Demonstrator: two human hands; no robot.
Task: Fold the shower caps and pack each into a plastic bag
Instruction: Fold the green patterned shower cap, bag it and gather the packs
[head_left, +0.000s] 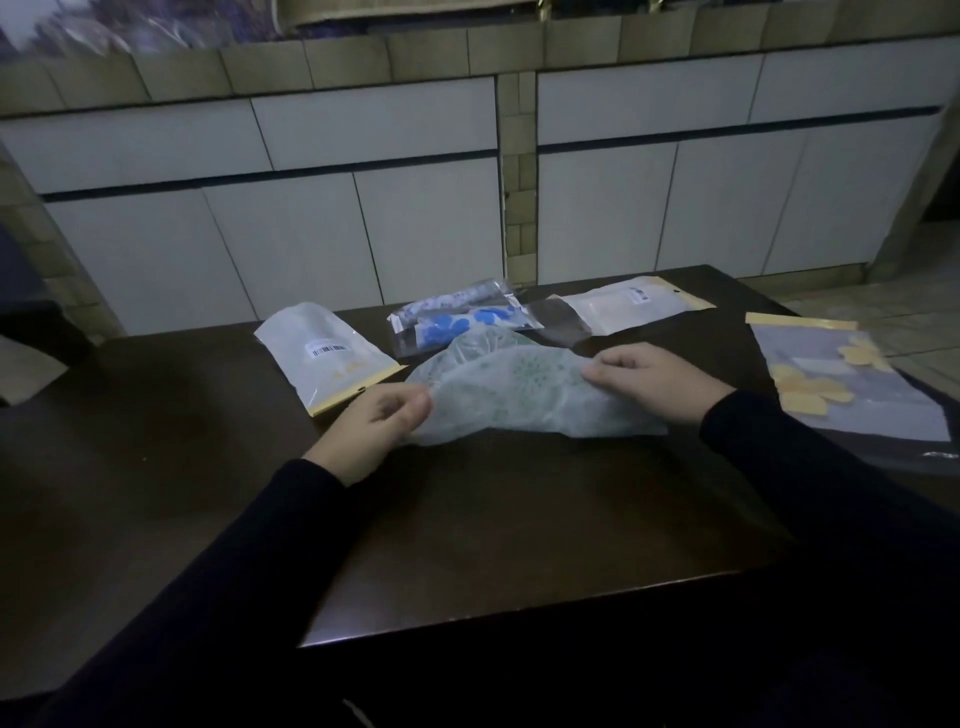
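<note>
The likeliest slip here is the cap (519, 387) sliding out of line while it is folded: the film looks thin and slick, it lies puffed rather than flat on the dark surface (519, 519), and with trapped air or uneven tension between the two grips the halves could skew, leaving a bundle too bulky or crooked for a bag. A second risk sits just beyond the grips, where two filled bags, one showing blue print (467, 322), lie touching the cap's far edge; a sweep of the film could drag or nudge them. The empty bag (327, 356) lies just outside the left grip and could be brushed off its spot by that wrist. The left hand (382, 418) pinches the cap's left end, thumb and curled fingers closed on the film, wrist low over the surface, forearm in a dark sleeve running back toward the body. The right hand (649, 382) holds the cap near its right side, fingers bent down onto the film and apparently gathering it against the thumb, palm down. The cap itself spans between the two grips, resting on the surface, its right end trailing past and under the right hand. Another bag (628, 306) lies beyond the right grip, and a flat yellow-flowered pack (841, 384) well outside it.
</note>
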